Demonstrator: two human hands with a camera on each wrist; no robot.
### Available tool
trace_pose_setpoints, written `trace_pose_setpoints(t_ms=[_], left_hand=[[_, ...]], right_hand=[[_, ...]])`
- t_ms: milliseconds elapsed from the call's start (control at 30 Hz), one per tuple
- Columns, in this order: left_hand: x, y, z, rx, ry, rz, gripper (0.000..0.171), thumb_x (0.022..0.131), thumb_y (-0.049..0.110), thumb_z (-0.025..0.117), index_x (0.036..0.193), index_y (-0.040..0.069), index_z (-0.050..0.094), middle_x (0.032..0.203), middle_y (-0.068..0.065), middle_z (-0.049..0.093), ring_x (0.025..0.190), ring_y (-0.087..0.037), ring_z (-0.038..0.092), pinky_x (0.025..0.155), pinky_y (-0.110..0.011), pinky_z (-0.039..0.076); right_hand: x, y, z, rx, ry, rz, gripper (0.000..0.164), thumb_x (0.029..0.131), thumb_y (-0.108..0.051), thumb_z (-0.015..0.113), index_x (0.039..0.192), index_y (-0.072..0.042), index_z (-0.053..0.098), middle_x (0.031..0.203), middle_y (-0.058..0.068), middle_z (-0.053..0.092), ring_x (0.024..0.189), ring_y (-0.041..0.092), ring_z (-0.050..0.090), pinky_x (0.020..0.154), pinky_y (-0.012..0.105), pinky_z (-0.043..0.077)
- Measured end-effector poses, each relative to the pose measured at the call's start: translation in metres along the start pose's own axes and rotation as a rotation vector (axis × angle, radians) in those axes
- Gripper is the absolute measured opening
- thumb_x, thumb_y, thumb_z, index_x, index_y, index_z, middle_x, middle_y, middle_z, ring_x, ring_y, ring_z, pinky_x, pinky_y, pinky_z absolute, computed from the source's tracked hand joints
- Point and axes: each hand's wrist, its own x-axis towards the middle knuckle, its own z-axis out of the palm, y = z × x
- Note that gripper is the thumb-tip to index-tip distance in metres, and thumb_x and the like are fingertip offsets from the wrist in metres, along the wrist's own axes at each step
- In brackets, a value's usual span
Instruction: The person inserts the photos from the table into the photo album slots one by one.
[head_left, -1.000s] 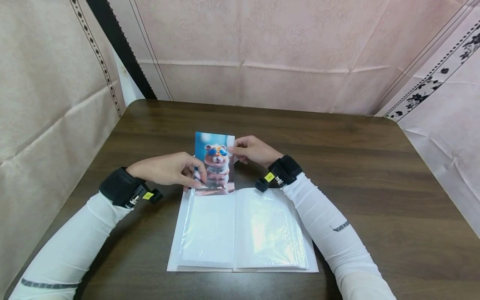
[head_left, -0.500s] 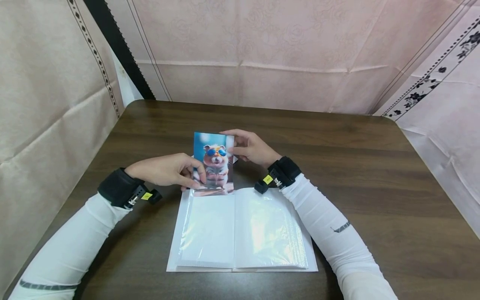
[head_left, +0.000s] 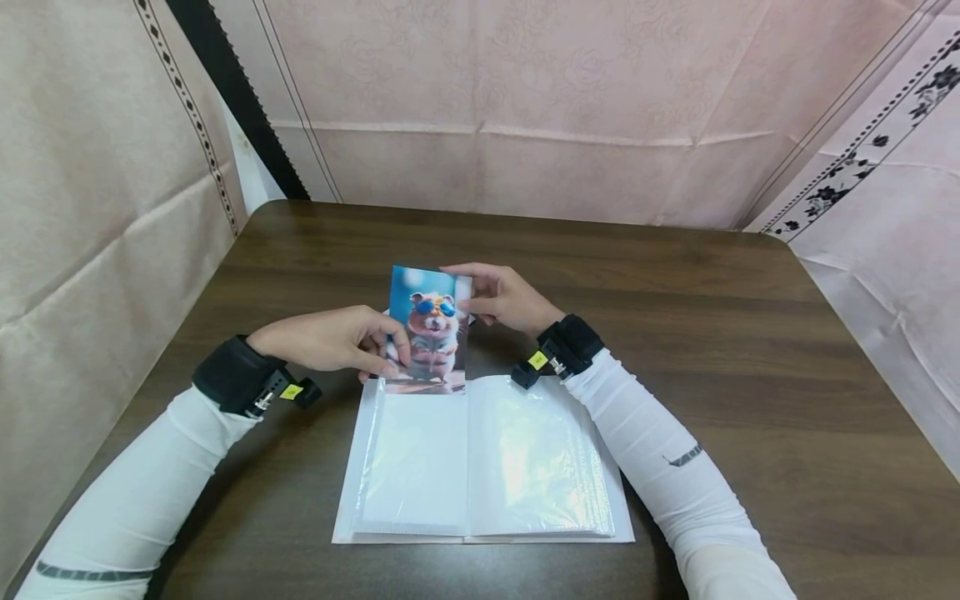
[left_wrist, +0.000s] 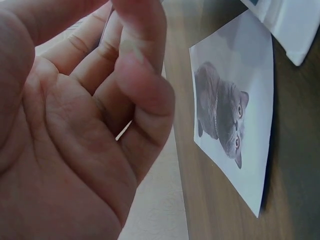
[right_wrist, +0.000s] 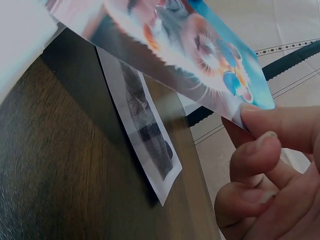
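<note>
A glossy photo (head_left: 431, 333) of a hamster in blue sunglasses stands tilted over the top of the open white album (head_left: 420, 467), its lower edge overlapping the left page. At its lower left side my left hand (head_left: 337, 337) holds it with bent fingers; in the left wrist view (left_wrist: 85, 105) the fingers hide most of that contact. My right hand (head_left: 513, 296) pinches the right edge, its index finger stretched along the top corner. The right wrist view shows the thumb (right_wrist: 280, 122) on the picture side.
Behind the held photo a second photo of a grey cat (left_wrist: 220, 110) lies on the brown wooden table (head_left: 712, 375), mostly hidden in the head view. Clear sleeves cover the album's right page (head_left: 540, 458). Pale cloth (head_left: 585, 108) hangs behind the table.
My right index finger has stretched out to the photo's upper right corner. The photo has tilted slightly, its lower edge shifting a little left and nearer. My left hand has barely moved.
</note>
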Motion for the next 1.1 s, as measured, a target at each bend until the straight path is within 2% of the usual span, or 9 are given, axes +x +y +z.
trace_pose_setpoints(t_ms=[133, 367, 533, 667, 900, 1100], left_hand=[[-0.0001, 0.0006, -0.0004, -0.007, -0.001, 0.003, 0.026, 0.093, 0.031, 0.074, 0.116, 0.019, 0.067, 0.098, -0.003, 0.064, 0.073, -0.035, 0.063, 0.066, -0.030, 0.053], [0.0006, 0.0004, -0.0001, -0.010, -0.001, 0.007, 0.025, 0.095, 0.029, 0.072, 0.116, 0.017, 0.066, 0.096, -0.004, 0.063, 0.072, -0.036, 0.062, 0.066, -0.032, 0.053], [0.0012, 0.0000, 0.0003, -0.010, 0.005, 0.007, 0.043, 0.094, 0.030, 0.073, 0.131, 0.015, 0.057, 0.086, -0.004, 0.063, 0.070, -0.036, 0.063, 0.065, -0.034, 0.055], [0.0013, 0.0002, 0.0006, -0.003, 0.015, -0.006, 0.053, 0.092, 0.031, 0.075, 0.137, 0.015, 0.051, 0.082, -0.003, 0.064, 0.070, -0.036, 0.064, 0.067, -0.035, 0.057], [0.0007, 0.0013, 0.0012, -0.029, 0.006, -0.022, 0.045, 0.092, 0.029, 0.076, 0.130, 0.017, 0.055, 0.086, -0.003, 0.065, 0.073, -0.037, 0.065, 0.069, -0.036, 0.059], [0.0010, 0.0010, 0.0016, -0.015, 0.013, -0.021, 0.045, 0.091, 0.030, 0.076, 0.128, 0.017, 0.055, 0.082, -0.003, 0.065, 0.071, -0.037, 0.064, 0.068, -0.036, 0.058]], right_hand=[[-0.0002, 0.0008, -0.0009, -0.008, -0.007, 0.011, 0.048, 0.098, -0.008, 0.066, 0.145, -0.013, 0.055, 0.092, 0.014, 0.060, 0.069, 0.052, 0.044, 0.057, 0.029, 0.043], [-0.0011, 0.0007, -0.0012, -0.012, -0.002, 0.024, 0.042, 0.099, -0.009, 0.065, 0.141, -0.010, 0.058, 0.100, 0.011, 0.066, 0.065, 0.044, 0.048, 0.057, 0.027, 0.044], [-0.0019, 0.0021, -0.0022, -0.024, -0.029, 0.019, 0.044, 0.099, -0.008, 0.065, 0.142, -0.011, 0.059, 0.116, 0.009, 0.067, 0.059, 0.033, 0.046, 0.054, 0.024, 0.040], [-0.0037, 0.0014, -0.0027, -0.017, -0.039, 0.022, 0.044, 0.098, -0.008, 0.066, 0.142, -0.010, 0.059, 0.113, 0.011, 0.068, 0.059, 0.033, 0.046, 0.055, 0.024, 0.041], [-0.0048, 0.0002, -0.0036, -0.021, -0.046, 0.037, 0.042, 0.098, -0.010, 0.066, 0.140, -0.011, 0.060, 0.112, 0.010, 0.069, 0.064, 0.038, 0.049, 0.059, 0.026, 0.045], [-0.0063, -0.0007, -0.0035, -0.012, -0.054, 0.046, 0.041, 0.098, -0.009, 0.066, 0.139, -0.010, 0.061, 0.113, 0.010, 0.070, 0.063, 0.038, 0.050, 0.059, 0.024, 0.045]])
